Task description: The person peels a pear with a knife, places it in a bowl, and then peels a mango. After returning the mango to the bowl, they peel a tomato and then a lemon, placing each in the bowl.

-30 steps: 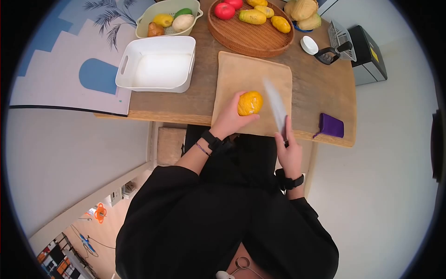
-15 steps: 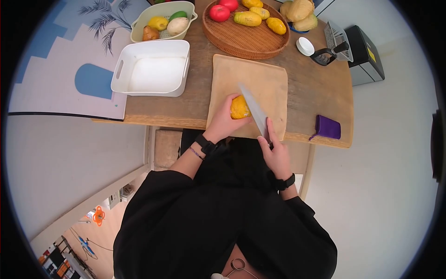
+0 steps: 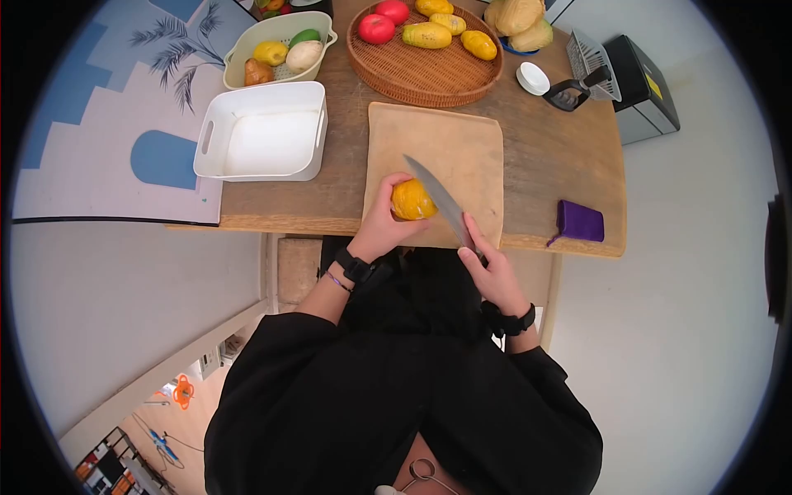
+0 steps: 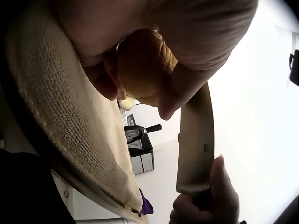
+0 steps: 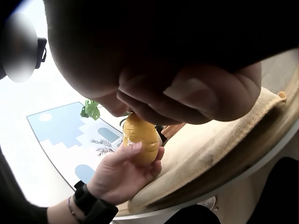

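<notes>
In the head view, the left hand [image 3: 385, 224] grips a yellow fruit [image 3: 413, 200] over the near part of a tan cloth mat [image 3: 462, 144]. White marks and thin lines show on the fruit's skin, also in the right wrist view. A knife [image 3: 441, 196] is held by its handle in the right hand [image 3: 493, 272]; its blade slants up and left, close to the fruit's right side. Whether the blade touches the fruit, I cannot tell. The left wrist view shows the blade [image 4: 195, 140] beside the left thumb.
A white bin [image 3: 272, 144] stands left of the mat, with a green basket [image 3: 235, 73] of produce behind it. Beyond the mat is a wicker tray [image 3: 388, 70] with red and yellow produce. At right are a white bowl [image 3: 533, 78] and a purple pouch [image 3: 581, 221].
From a second ago, the knife has come left to the fruit's side and its blur is gone. Over the last half second, fruit, knife and mat have shifted slightly left in the view.
</notes>
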{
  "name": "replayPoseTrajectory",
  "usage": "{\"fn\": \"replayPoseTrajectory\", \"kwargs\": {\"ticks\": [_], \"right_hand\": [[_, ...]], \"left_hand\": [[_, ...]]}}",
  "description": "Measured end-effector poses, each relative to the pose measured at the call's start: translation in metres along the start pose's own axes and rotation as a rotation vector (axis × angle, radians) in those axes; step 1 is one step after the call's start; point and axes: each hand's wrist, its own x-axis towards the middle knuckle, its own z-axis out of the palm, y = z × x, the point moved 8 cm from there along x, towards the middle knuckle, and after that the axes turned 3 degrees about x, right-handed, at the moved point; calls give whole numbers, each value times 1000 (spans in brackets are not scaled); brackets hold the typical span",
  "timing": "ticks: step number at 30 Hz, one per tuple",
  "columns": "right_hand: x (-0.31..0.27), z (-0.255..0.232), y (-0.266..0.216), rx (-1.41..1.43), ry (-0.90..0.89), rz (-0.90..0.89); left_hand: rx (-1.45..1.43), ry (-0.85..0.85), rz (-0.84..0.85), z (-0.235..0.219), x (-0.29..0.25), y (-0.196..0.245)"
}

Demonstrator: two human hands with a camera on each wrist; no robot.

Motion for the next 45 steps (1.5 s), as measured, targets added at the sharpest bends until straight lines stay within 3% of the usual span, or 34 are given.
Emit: {"fn": "replayPoseTrajectory", "kwargs": {"ticks": [7, 8, 10, 12, 13, 15, 17, 19, 21, 24, 27, 29, 31, 34, 42, 45], "right_hand": [[-5, -5, -9, -143, -138, 174], [-3, -5, -6, -103, -64, 24], [5, -11, -24, -60, 11, -122], [5, -32, 9, -286, 51, 479], [6, -34, 15, -286, 52, 470], [10, -41, 1, 46, 199, 90], [3, -37, -6, 114, 184, 59], [-1, -20, -32, 78, -13, -103], [-2, -15, -30, 0, -58, -12], [1, -17, -3, -75, 30, 131], [0, -20, -7, -208, 77, 107], [-5, -19, -24, -71, 59, 13], [-7, -18, -39, -20, 36, -18], [-10, -14, -38, -47, -8, -3], [-8, -6, -34, -13, -23, -48], [-7, -4, -23, -29, -19, 55]], "left_hand": [[193, 53, 15, -3, -4, 12], [194, 53, 17, -5, -4, 11], [322, 19, 178, -2, -6, 25], [194, 19, 113, 2, -12, 33], [69, 26, 58, 2, -10, 36], [128, 40, 92, -1, -6, 41], [174, 35, 115, 0, -8, 41], [93, 24, 109, 4, -5, 39], [23, -2, 93, 5, -6, 40], [-152, -55, 48, 10, -11, 46], [-283, -84, -22, 8, -10, 46], [-321, -90, -79, 8, -9, 40], [-667, -38, -210, 10, -7, 23], [-820, 3, -233, 11, 0, 19], [-565, -96, -158, 11, 1, 29], [-606, -57, -184, 3, 3, 14]]}}
